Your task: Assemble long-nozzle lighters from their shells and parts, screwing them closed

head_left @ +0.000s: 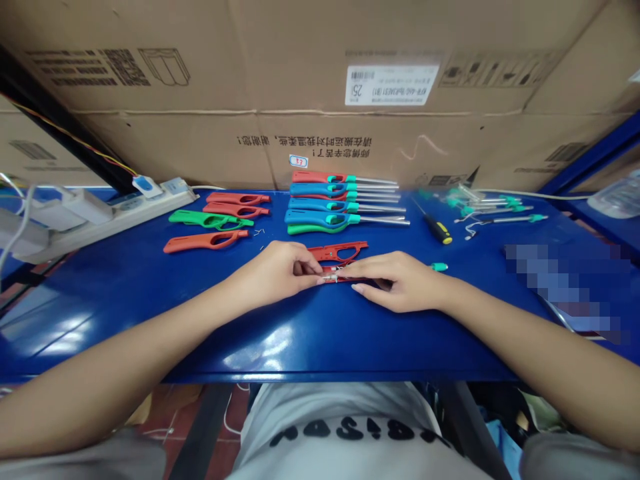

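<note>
Both hands work over a red half shell of a gas lighter (345,280), which lies on the blue table with small metal parts inside it. My left hand (287,270) is closed, thumb and fingertips pinched at the shell's left end. From the other side, my right hand (400,283) reaches over with its fingers on the shell and its thumb along the near edge. Fingers cover much of the shell. Just behind it lies another red half shell (330,253) with its inside facing up. A green lighter tip (440,267) sticks out beyond my right hand.
Assembled lighters (320,218) in several colours are stacked at the back. Loose handle shells (207,241) lie left, near a power strip (165,200). A screwdriver (437,228) and several lighter tubes with wires (500,219) lie right. Cardboard (200,133) walls the back.
</note>
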{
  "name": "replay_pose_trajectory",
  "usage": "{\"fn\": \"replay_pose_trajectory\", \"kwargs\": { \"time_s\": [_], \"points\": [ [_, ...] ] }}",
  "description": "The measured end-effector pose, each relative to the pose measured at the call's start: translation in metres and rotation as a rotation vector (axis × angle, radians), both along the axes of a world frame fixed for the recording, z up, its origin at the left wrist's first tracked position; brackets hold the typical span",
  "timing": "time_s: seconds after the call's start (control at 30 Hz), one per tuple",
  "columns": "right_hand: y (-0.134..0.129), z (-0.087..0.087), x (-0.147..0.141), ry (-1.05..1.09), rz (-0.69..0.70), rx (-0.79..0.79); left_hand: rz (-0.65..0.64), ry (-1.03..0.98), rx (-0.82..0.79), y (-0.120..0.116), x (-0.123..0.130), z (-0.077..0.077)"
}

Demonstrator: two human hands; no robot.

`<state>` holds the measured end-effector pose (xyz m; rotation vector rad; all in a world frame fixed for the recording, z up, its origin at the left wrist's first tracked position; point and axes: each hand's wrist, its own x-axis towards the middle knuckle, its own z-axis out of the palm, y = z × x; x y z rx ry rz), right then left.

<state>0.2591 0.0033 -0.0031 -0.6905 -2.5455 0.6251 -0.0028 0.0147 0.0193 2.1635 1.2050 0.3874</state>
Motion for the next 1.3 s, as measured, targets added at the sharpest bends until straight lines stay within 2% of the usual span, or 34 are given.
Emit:
{"fn": "replay_pose_trajectory", "kwargs": {
  "time_s": [0.2,0.33,0.53,0.73,0.9,1.17,1.3],
  "points": [
    [-0.007,0.006,-0.001,-0.151,0.001,0.104,-0.025,0.014,-0.004,0.002,-0.003,0.002],
    [-0.009,0.008,-0.003,-0.193,-0.011,0.12,-0.034,0.009,-0.027,0.001,-0.002,0.003],
    [-0.007,0.009,-0.004,-0.105,-0.114,-0.035,-0.06,0.041,0.044,-0.001,-0.002,0.004],
    [-0.004,0.004,-0.003,0.018,-0.108,-0.134,-0.092,0.026,0.09,-0.003,0.0,0.001],
    [0.0,-0.002,-0.004,0.116,-0.089,-0.103,-0.104,0.047,0.12,-0.004,0.001,0.0],
    [-0.002,-0.003,-0.002,-0.011,-0.013,0.021,-0.178,0.164,0.24,-0.014,0.0,0.002],
    [-0.002,-0.002,-0.002,-0.003,-0.006,0.022,-0.177,0.15,0.247,-0.014,0.001,0.001]
  ]
}}
